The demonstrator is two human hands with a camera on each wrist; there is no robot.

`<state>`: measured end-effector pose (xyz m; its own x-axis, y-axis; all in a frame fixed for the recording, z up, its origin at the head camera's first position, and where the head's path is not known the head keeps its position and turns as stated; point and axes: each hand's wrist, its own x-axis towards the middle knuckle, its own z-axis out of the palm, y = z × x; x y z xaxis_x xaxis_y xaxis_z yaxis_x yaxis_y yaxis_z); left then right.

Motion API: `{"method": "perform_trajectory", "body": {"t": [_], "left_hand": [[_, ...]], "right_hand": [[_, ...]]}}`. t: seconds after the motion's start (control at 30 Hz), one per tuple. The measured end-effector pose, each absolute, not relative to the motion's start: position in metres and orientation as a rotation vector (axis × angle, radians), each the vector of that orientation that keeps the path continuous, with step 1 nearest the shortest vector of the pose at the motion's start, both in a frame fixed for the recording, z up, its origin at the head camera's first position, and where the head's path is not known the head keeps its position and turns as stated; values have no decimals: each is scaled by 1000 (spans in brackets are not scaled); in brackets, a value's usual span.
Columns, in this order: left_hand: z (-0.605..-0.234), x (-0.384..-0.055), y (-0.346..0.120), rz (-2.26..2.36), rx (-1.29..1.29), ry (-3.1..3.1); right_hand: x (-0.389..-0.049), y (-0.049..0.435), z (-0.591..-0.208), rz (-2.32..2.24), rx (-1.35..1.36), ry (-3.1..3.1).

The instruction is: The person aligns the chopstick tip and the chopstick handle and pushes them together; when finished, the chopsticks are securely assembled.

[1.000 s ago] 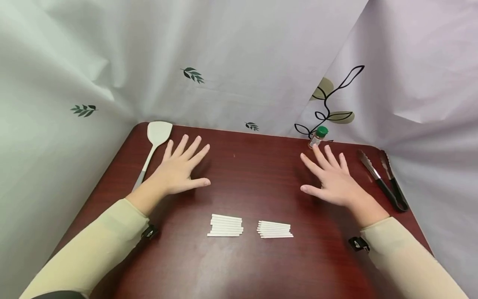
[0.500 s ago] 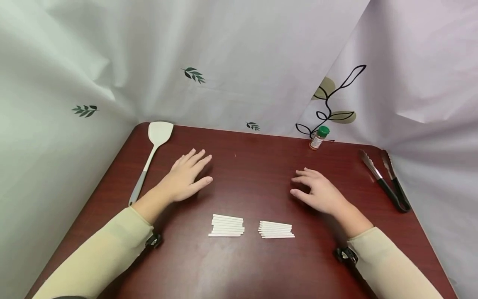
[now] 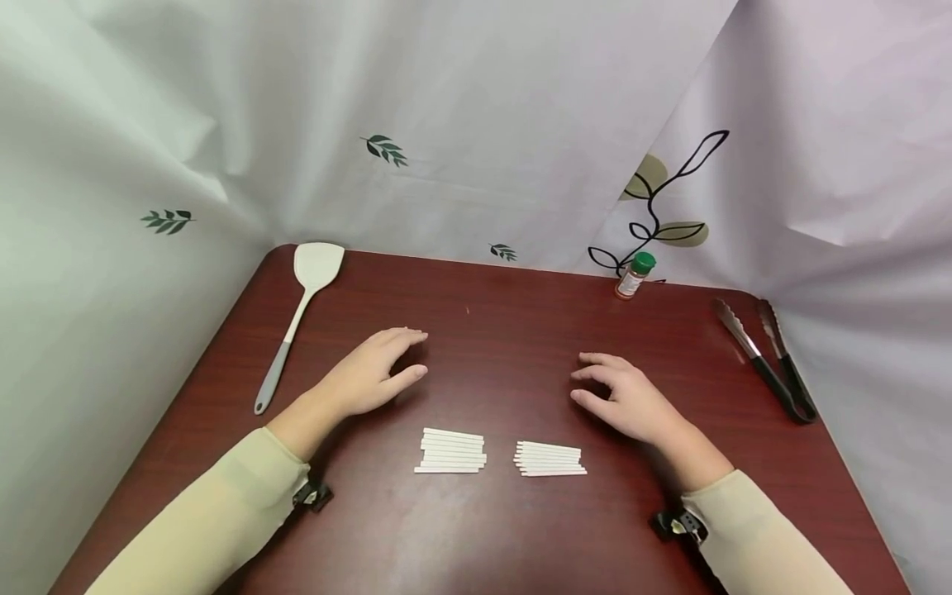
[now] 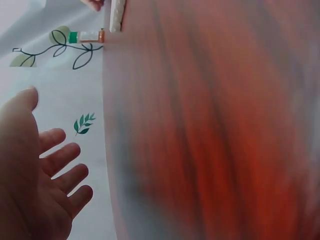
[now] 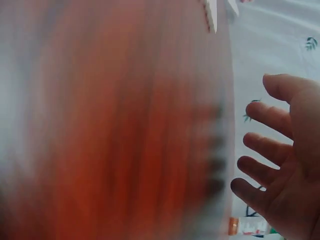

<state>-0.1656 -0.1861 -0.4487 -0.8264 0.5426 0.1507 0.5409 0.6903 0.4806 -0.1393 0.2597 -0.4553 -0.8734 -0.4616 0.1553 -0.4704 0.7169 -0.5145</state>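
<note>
And there's the left row of white sticks [image 3: 452, 452], lying side by side on the dark red bench [image 3: 494, 364], ends a little uneven! Just to the right of that left row comes the right row of white sticks [image 3: 550, 459], with a strip of the bench showing between the two. Now beyond the left row and off to its left, here's the left hand [image 3: 379, 373], fingers loosely bent, the thumb standing away from them. And over to the right of the left row, also on its far side, the right hand [image 3: 625, 397] mirrors it, fingers softly curved and thumb parted (the wrist views show both palms nicely, though whether any fingertip touches the bench I cannot tell). The hands are well apart from each other, and both are apart from the sticks. Farther out to the left of the left row lies a spatula [image 3: 297, 315], white head pointing away. Well beyond the left row, to its right, stands a green-capped bottle [image 3: 630, 283], and farthest right of that row rest the tongs [image 3: 774, 385], black handles toward the near side, arms spread.
</note>
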Motion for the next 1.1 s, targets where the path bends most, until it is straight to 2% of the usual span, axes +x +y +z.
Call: {"method": "perform_trajectory", "body": {"t": [0.43,1.1], "left_hand": [[-464,-148,-168,905,1100,2845],[-493,-105,-136,1141,1075,2834]], "right_hand": [[-121,248,-474,993,850,-2766],[-78,224,-497,1084,851,-2648]]}}
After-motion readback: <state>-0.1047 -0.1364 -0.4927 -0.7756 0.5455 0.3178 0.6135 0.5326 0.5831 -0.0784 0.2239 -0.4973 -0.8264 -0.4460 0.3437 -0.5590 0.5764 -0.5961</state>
